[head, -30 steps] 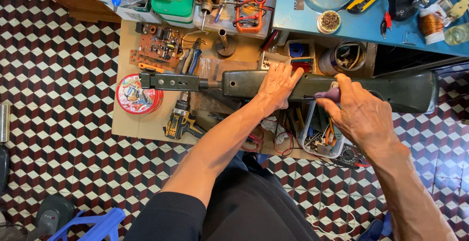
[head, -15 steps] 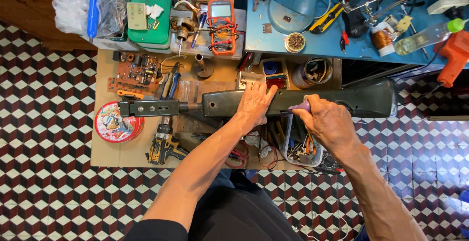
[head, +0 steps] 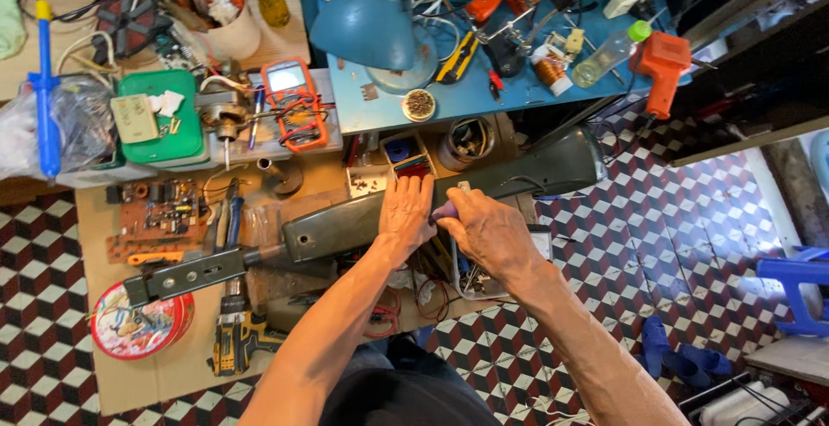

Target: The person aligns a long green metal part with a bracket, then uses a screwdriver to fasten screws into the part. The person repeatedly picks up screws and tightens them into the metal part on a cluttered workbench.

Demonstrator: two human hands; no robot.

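Note:
A long dark green metal housing (head: 518, 180) with a grey bracket arm (head: 186, 275) at its left end lies across the low cardboard work surface. My left hand (head: 408, 212) rests flat on the housing's middle, fingers spread. Right beside it, my right hand (head: 490, 234) is closed around a tool with a purple handle (head: 445, 211), its tip against the housing; the tip itself is hidden.
An orange multimeter (head: 294, 98), a green box (head: 160, 119), a brown circuit board (head: 155, 214), pliers, a red round tin (head: 138, 322) and a yellow drill (head: 235, 344) lie to the left. A blue lamp (head: 371, 20) and an orange heat gun (head: 661, 59) stand on the blue table. Blue slippers (head: 682, 361) lie on the checkered floor.
The view has shifted, so the housing sits tilted and further left in frame. My right hand has moved left, close to my left hand on the housing's middle.

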